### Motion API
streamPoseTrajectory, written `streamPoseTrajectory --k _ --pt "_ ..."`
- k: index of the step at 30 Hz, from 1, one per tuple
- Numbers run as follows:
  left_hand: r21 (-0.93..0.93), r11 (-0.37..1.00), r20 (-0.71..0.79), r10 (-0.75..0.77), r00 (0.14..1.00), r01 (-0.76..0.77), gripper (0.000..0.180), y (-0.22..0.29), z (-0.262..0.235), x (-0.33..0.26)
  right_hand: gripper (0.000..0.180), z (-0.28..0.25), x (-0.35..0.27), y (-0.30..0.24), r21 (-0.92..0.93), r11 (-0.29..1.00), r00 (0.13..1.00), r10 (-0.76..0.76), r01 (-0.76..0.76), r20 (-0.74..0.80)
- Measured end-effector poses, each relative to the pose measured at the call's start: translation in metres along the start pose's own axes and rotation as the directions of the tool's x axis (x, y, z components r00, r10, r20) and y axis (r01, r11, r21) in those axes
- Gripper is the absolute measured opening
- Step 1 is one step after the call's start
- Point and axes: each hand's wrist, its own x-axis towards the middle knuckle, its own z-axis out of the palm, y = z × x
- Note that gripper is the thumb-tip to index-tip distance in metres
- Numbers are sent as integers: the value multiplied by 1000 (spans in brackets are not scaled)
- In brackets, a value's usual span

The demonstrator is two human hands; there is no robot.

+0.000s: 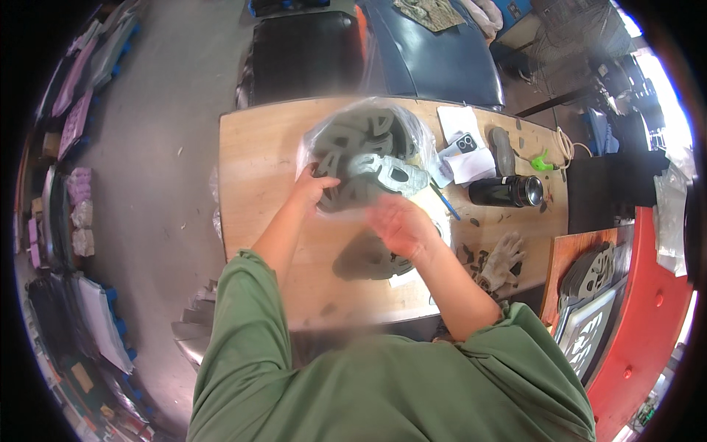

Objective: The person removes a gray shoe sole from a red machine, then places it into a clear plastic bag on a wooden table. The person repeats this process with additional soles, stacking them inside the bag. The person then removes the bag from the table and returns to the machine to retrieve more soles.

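A clear plastic bag filled with dark grey cut-out pads lies on the wooden table. A paler, silvery piece with holes is on top of them. My left hand is closed at the bag's left edge, its thumb over the front and its other fingers partly hidden. Just below the pale piece, my right hand is blurred, with its palm showing and its fingers stretched out, holding nothing I can see. Beneath it rests another dark grey pad, partly covered by that hand.
Right of the bag are papers, a phone, a blue pen and a black flask. A work glove lies among dark scraps. Dark padded seats stand beyond the table. A red panel is at right.
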Motion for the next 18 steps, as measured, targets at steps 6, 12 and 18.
streamPoseTrajectory --k 6,12,18 --pt "90 995 91 42 995 -50 73 1 1 -7 56 26 41 -35 -887 -417 547 -704 197 452" --pt "-119 991 152 -34 988 53 59 21 6 -7 47 4 57 -33 -748 -649 560 -572 139 599" --pt "147 984 117 -119 986 101 56 21 12 7 43 -2 66 -44 -659 -727 606 -440 193 663"
